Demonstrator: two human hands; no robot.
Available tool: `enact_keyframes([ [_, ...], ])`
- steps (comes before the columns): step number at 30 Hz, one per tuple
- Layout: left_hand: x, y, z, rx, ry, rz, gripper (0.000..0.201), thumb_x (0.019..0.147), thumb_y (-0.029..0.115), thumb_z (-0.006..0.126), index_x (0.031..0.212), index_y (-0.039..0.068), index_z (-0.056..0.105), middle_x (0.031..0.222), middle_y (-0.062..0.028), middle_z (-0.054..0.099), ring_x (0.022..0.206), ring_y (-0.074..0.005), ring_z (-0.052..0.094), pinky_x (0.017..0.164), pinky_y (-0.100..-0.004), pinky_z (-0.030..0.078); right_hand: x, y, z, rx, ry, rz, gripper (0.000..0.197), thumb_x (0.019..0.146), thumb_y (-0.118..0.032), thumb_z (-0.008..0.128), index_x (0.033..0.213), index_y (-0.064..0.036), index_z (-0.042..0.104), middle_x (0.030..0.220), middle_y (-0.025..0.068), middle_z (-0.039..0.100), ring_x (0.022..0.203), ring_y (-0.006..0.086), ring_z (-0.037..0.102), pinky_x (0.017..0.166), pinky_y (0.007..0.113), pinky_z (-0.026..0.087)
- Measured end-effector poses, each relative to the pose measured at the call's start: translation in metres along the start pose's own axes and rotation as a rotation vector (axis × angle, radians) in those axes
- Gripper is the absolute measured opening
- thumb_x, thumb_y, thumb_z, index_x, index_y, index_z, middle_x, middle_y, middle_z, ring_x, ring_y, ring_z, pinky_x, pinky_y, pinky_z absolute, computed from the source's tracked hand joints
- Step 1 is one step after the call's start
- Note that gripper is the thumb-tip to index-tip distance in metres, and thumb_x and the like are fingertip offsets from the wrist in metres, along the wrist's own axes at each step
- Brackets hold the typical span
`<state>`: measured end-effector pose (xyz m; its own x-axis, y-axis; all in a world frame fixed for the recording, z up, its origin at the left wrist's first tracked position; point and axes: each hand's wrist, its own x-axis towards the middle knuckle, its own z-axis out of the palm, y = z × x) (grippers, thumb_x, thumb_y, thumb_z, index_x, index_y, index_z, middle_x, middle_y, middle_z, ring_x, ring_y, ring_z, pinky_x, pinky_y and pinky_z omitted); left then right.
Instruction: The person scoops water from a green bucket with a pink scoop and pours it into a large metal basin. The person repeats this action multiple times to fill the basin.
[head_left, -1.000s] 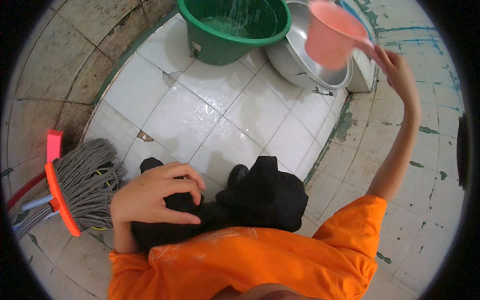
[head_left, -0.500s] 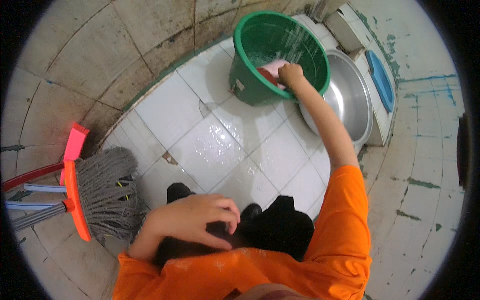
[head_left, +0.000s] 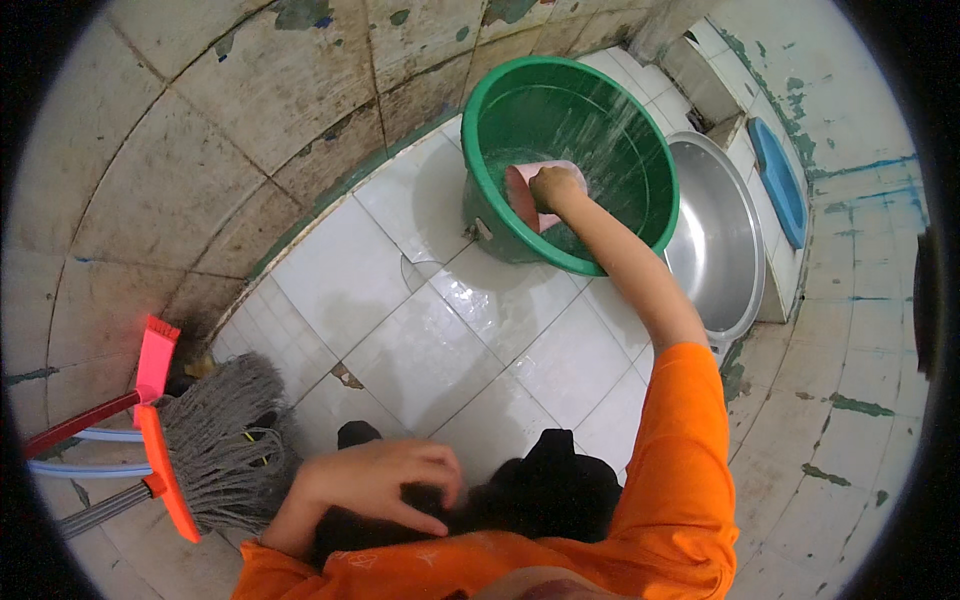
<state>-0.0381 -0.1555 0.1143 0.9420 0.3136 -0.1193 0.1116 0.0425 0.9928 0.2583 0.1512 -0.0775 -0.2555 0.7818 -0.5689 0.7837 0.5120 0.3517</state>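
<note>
At the far left, a grey string mop (head_left: 228,440) with an orange clamp (head_left: 168,475) is seen beside a pink brush head (head_left: 156,360). Nearer the middle, the left hand (head_left: 385,482) is held low over the dark clothing (head_left: 560,490), fingers curled and thumb spread, with nothing seen gripped; whether the clothing is touched cannot be told.

Further right, a green bucket (head_left: 658,150) is set on the white tiles (head_left: 425,340), and falling water (head_left: 605,125) is seen inside it. Within the bucket, a pink dipper (head_left: 520,193) is tilted onto its side, its mouth turned left. Its walls are judged to be thin, stiff plastic: light when drained, much heavier when filled, slippery when wet, hardly fragile. It is best grasped by its handle, in a full fist.

The dipper is held from above by the closed right hand (head_left: 556,190), under which the handle is hidden. The right arm is stretched forward over the bucket's near rim, well apart from the left hand. Just beside the bucket, a silver basin (head_left: 715,240) is placed.
</note>
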Motion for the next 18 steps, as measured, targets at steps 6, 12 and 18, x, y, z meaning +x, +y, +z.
enact_keyframes([
  [6, -0.008, 0.017, 0.01, 0.028, -0.048, -0.042, 0.031, 0.073, 0.023, 0.07, 0.069, 0.008, 0.043, 0.098, -0.0061, 0.051, 0.094, -0.0223, 0.052, 0.077, -0.03, 0.043, -0.051, 0.0, -0.01, -0.058, -0.074, -0.24, 0.023, 0.066, -0.019, 0.063, 0.086, -0.0085, 0.068, 0.09, 0.0133, 0.065, 0.084, 0.0256, 0.063, 0.072, 0.037, 0.05],
  [12, -0.021, 0.047, 0.039, 0.07, -0.024, -0.013, 0.031, 0.073, 0.02, 0.069, 0.068, 0.008, 0.041, 0.099, -0.006, 0.051, 0.092, -0.0212, 0.051, 0.074, -0.0292, 0.042, -0.128, -0.021, -0.073, 0.623, 0.249, -0.02, 0.028, 0.068, -0.026, 0.062, 0.083, -0.0026, 0.066, 0.087, 0.0206, 0.063, 0.081, 0.0303, 0.062, 0.072, 0.04, 0.049],
  [18, -0.038, 0.071, 0.077, 0.198, 0.101, 0.065, 0.03, 0.073, 0.019, 0.068, 0.069, 0.007, 0.041, 0.095, -0.0039, 0.051, 0.083, -0.0192, 0.051, 0.068, -0.0264, 0.042, -0.144, 0.028, -0.029, 1.194, 0.143, 0.1, 0.025, 0.07, -0.024, 0.063, 0.063, -0.0002, 0.061, 0.061, 0.0099, 0.059, 0.048, 0.0158, 0.055, 0.043, 0.028, 0.042],
])
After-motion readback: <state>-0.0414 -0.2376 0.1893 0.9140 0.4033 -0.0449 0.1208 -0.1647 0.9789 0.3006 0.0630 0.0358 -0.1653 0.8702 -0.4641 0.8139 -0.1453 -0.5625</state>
